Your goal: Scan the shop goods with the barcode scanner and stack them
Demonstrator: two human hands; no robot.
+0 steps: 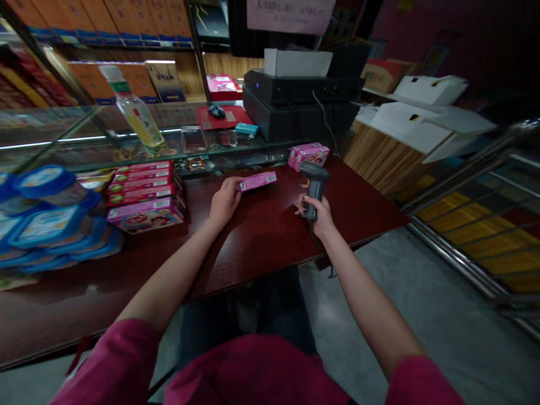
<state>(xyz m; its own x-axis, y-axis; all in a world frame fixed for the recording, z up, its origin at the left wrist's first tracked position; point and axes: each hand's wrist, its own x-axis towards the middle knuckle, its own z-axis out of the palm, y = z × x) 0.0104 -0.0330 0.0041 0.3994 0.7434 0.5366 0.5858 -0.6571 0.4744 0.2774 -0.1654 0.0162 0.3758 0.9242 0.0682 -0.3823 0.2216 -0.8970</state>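
My left hand (225, 199) is closed on one end of a slim pink box (258, 181), whose narrow side with a barcode faces up, over the dark red counter (253, 236). In my right hand (318, 211) is a dark grey barcode scanner (314, 180), gripped by its handle, its head pointing left toward the pink box. A cable hangs from the handle past the counter edge. Behind the scanner stand pink boxes (310, 154). To the left of my left hand sits a row of red and pink boxes (145, 194).
Blue-lidded plastic tubs (50, 225) are stacked at the left. A bottle of yellowish liquid (137, 115) stands on the glass display case (84, 135). Black machines (299, 107) rise at the back. Metal rack bars (459, 259) and white cartons (422, 121) lie to the right.
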